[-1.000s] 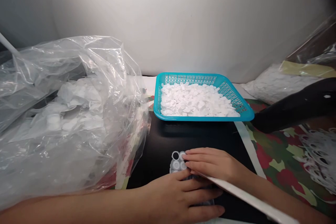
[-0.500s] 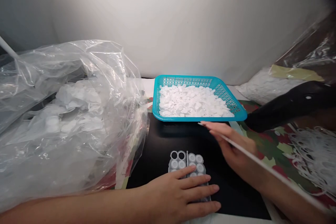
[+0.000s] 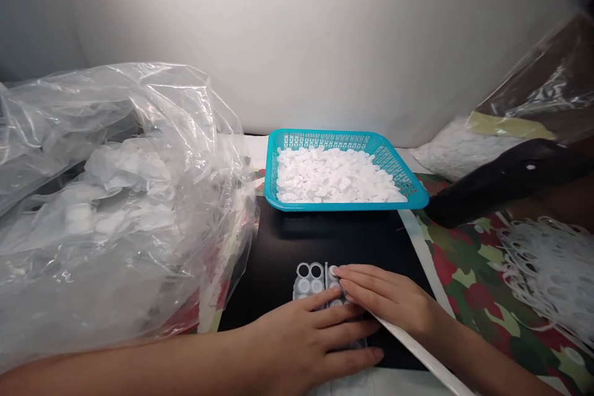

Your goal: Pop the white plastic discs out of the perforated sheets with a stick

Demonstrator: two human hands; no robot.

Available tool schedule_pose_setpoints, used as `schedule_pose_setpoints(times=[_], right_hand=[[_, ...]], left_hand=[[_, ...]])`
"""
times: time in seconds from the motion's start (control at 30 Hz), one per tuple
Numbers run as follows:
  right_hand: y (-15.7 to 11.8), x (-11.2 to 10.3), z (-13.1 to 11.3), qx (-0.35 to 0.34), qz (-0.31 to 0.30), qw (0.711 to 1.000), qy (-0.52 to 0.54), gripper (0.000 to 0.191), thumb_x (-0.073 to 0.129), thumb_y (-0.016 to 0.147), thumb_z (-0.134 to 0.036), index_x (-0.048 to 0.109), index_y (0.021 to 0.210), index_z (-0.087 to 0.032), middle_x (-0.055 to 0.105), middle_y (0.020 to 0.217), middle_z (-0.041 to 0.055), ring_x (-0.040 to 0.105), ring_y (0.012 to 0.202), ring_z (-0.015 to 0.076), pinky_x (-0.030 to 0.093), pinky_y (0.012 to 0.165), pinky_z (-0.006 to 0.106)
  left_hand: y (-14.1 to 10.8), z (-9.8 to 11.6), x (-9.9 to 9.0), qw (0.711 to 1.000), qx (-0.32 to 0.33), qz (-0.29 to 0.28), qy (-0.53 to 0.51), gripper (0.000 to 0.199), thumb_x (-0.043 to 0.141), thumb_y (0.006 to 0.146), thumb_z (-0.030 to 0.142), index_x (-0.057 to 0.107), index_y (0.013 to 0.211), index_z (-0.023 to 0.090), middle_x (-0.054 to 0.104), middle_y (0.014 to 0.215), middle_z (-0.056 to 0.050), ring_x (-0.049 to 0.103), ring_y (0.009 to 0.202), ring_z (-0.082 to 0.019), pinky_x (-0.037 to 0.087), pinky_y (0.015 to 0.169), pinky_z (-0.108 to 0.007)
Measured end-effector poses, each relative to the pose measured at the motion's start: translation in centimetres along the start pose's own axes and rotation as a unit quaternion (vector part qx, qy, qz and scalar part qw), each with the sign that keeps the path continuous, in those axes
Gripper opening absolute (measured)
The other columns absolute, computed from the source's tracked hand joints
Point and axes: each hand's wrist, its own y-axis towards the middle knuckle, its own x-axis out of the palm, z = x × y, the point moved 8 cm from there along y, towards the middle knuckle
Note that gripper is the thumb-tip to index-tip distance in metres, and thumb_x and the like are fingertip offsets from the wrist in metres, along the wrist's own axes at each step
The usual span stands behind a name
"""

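Many round cups [image 3: 316, 270] are sitting in a light, bendy plastic sheet [image 3: 297, 291] on the black mat [image 3: 260, 297]. Our left hand [image 3: 297, 337] is pressing flat on it (the edge looks like a good place to hold), and our right hand [image 3: 390, 300] is gripping a long white strip [image 3: 417, 346], fingertips [image 3: 336, 271] touching the cups.

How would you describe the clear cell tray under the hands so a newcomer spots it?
Find the teal plastic basket of white discs. Just in front of it, on the black surface, lies a clear moulded tray under the left hand. Its two dark, empty top-left cells mark it out.
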Motion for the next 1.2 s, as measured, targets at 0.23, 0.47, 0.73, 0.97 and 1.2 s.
schedule_pose_setpoints(times=[0.23, 0.47, 0.73, 0.97, 1.2], right_hand=[[-0.4, 0.5, 0.7, 0.042, -0.064, 0.996, 0.050, 0.032, 0.039, 0.100, -0.017, 0.057, 0.126, -0.015, 0.064, 0.128, 0.0099, 0.058, 0.122, 0.0175, 0.052, 0.102, 0.030], [-0.6, 0.3, 0.8, 0.037, -0.060, 0.996, 0.050, 0.028, 0.043, 0.099, -0.018, 0.060, 0.121, -0.014, 0.064, 0.128, 0.0113, 0.057, 0.122, 0.0182, 0.052, 0.102, 0.030], [0.4, 0.1, -0.4, -0.001, 0.009, 0.999, -0.046, 0.029, 0.040, 0.099, -0.013, 0.061, 0.118, -0.013, 0.068, 0.119, 0.0144, 0.062, 0.115, 0.0202, 0.056, 0.095, 0.032], [-0.7, -1.8, 1.6, 0.087, 0.070, 0.993, -0.040, 0.040, 0.041, 0.097, -0.009, 0.050, 0.135, -0.017, 0.060, 0.130, 0.0149, 0.056, 0.122, 0.0238, 0.054, 0.098, 0.038], [-0.6, -4.8, 1.7, 0.110, 0.172, 0.975, -0.088, 0.046, 0.052, 0.089, 0.000, 0.055, 0.130, -0.021, 0.066, 0.122, 0.0099, 0.064, 0.112, 0.0218, 0.056, 0.094, 0.035]], left_hand=[[0.0, 0.0, 0.1, 1.000, 0.001, 0.004, 0.010, 0.062, 0.039, 0.092, 0.028, 0.028, 0.148, 0.007, 0.028, 0.155, -0.013, 0.018, 0.146, -0.023, 0.002, 0.121, -0.042], [0.0, 0.0, 0.0, 1.000, 0.001, 0.008, -0.003, 0.060, 0.041, 0.092, 0.027, 0.030, 0.147, 0.006, 0.029, 0.154, -0.014, 0.022, 0.145, -0.024, 0.006, 0.121, -0.043], [0.2, 0.0, -0.2, 1.000, -0.006, -0.011, 0.006, 0.057, 0.036, 0.095, 0.027, 0.030, 0.148, 0.007, 0.032, 0.153, -0.013, 0.019, 0.146, -0.024, 0.002, 0.121, -0.044], [0.0, 0.1, 0.0, 1.000, -0.010, -0.025, -0.015, 0.058, 0.037, 0.095, 0.026, 0.027, 0.149, 0.007, 0.018, 0.158, -0.010, 0.012, 0.146, -0.025, 0.003, 0.121, -0.045], [0.2, 0.0, 0.0, 1.000, -0.017, -0.024, -0.009, 0.059, 0.041, 0.093, 0.026, 0.031, 0.148, 0.006, 0.019, 0.157, -0.011, 0.015, 0.145, -0.027, 0.010, 0.120, -0.047]])
